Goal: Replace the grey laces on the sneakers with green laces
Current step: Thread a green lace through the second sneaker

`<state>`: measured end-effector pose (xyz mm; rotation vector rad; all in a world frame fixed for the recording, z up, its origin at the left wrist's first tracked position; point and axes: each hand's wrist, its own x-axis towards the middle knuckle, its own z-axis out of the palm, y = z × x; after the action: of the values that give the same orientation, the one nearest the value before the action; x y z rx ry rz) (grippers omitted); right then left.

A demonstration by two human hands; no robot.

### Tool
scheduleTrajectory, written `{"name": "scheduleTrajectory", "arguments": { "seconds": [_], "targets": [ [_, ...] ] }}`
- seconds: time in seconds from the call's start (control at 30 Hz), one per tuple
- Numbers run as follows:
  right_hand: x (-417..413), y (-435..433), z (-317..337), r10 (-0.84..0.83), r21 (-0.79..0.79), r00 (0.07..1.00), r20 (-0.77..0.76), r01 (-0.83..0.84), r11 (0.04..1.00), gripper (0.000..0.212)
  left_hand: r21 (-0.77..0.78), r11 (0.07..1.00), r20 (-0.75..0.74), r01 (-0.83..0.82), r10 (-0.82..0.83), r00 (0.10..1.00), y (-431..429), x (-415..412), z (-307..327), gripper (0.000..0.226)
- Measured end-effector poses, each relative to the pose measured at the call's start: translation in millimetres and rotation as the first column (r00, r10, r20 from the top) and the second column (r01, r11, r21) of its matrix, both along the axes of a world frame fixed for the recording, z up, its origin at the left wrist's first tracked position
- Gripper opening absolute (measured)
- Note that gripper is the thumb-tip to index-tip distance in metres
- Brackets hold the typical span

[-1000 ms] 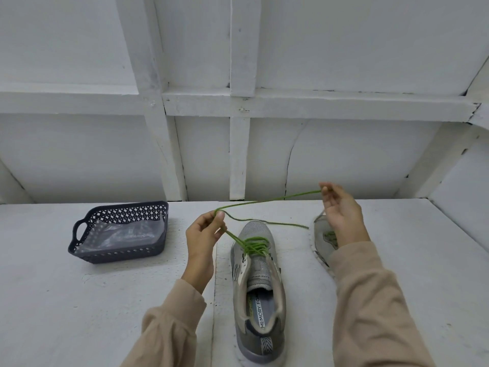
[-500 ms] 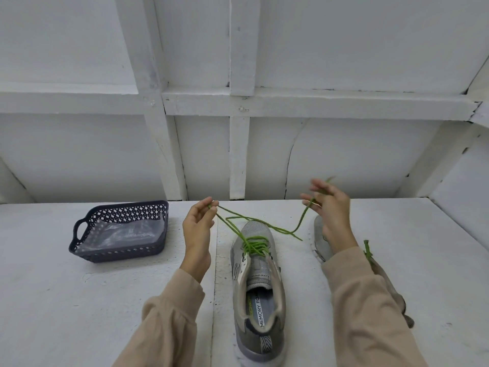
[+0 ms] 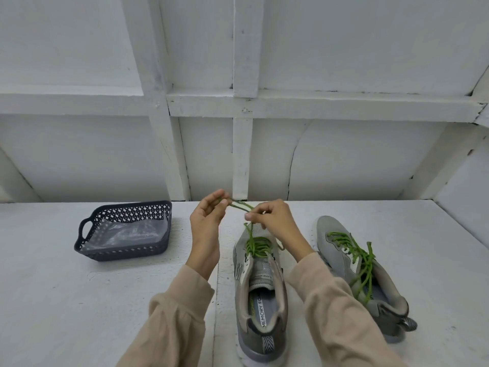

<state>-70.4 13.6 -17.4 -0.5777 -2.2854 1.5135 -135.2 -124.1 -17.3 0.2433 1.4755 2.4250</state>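
Green lace (image 3: 254, 245) threaded through grey sneaker (image 3: 264, 283) on table (image 3: 79, 300), ends pinched above its toe by left hand (image 3: 207, 221) and right hand (image 3: 277, 223), second sneaker (image 3: 336, 260) right of it, basket (image 3: 127, 252) left of it

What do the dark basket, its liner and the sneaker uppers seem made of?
Basket: probably moulded plastic, matte dark grey; lattice-cut walls, moulded handle. Liner: thin clear plastic film; crinkled, shiny. Sneaker uppers: apparently knit mesh, matte grey; fine textured weave.
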Motion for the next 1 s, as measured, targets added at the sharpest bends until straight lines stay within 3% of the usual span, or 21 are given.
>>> {"name": "scheduleTrajectory", "arguments": {
  "seconds": [0.2,0.4,0.53,0.63,0.73,0.8,0.9,1.0],
  "targets": [
    [24,38,-33,-0.281,-0.135,0.955,0.099,0.292,0.947,0.014,0.016,0.990,0.053,-0.139,0.138,0.989,-8,-7,-6,0.016],
    [41,53,-63,-0.421,-0.381,0.891,0.170,0.453,0.806,0.015,0.037,0.960,0.115,-0.276,0.271,0.956,-9,-14,-12,0.018],
    [41,52,-71,-0.463,-0.421,0.873,0.153,0.481,0.769,0.017,0.059,0.919,0.118,-0.389,0.381,0.917,-18,-24,-15,0.021],
    [37,53,-77,-0.458,-0.345,0.872,0.175,0.490,0.801,0.024,0.068,0.893,0.115,-0.445,0.437,0.892,-24,-29,-18,0.022],
    [32,52,-75,-0.407,-0.051,0.896,0.179,0.422,0.905,0.015,0.078,0.906,0.082,-0.416,0.410,0.908,-26,-24,-17,0.027],
    [30,44,-61,-0.400,0.099,0.908,0.122,0.390,0.916,0.029,0.053,0.928,0.046,-0.368,0.366,0.929,-24,-17,-14,0.036],
    [22,24,-26,-0.235,0.083,0.968,-0.083,0.242,0.967,0.034,0.014,0.959,-0.028,-0.283,0.283,0.959,-14,-1,-9,0.043],
    [13,-1,-2,0.094,0.088,0.995,-0.039,-0.090,0.992,0.029,-0.004,0.976,-0.090,-0.217,0.216,0.972,0,16,-8,0.043]
  ]
}}
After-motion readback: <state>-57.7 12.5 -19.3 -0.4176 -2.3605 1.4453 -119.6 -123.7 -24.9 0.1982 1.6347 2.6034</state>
